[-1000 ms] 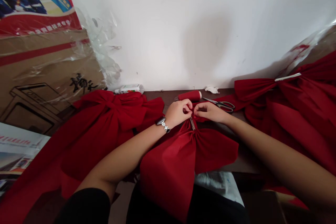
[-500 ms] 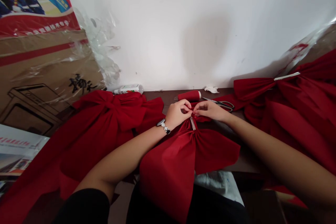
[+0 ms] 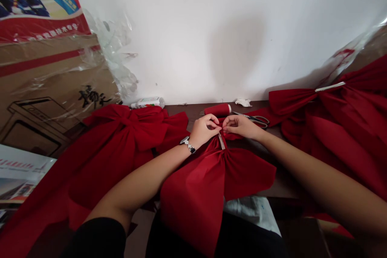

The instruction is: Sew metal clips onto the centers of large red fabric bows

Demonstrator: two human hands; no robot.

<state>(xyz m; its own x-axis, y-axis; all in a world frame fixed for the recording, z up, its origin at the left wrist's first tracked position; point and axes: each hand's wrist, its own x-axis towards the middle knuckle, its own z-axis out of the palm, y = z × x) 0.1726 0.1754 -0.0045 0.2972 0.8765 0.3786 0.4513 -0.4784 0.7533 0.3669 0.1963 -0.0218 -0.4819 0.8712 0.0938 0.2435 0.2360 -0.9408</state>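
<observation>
A red fabric bow (image 3: 211, 181) lies on the dark table in front of me, gathered at its middle and held there by a metal clip (image 3: 221, 141). My left hand (image 3: 204, 129), a watch on its wrist, pinches the gathered cloth just above the clip. From the other side my right hand (image 3: 242, 126) pinches the same gathered spot, fingertips almost touching the left ones. Just behind my hands lie a spool of red thread (image 3: 218, 109) and a pair of scissors (image 3: 254, 119).
A finished red bow (image 3: 121, 137) lies at the left, and more red bows with a metal clip (image 3: 329, 87) pile at the right. A white bottle (image 3: 147, 102) and crumpled tissue (image 3: 243, 102) lie by the white wall. Cardboard boxes wrapped in plastic (image 3: 45, 72) stand left.
My two hands have drawn slightly closer together at the gathered middle of the bow. Nothing else has moved.
</observation>
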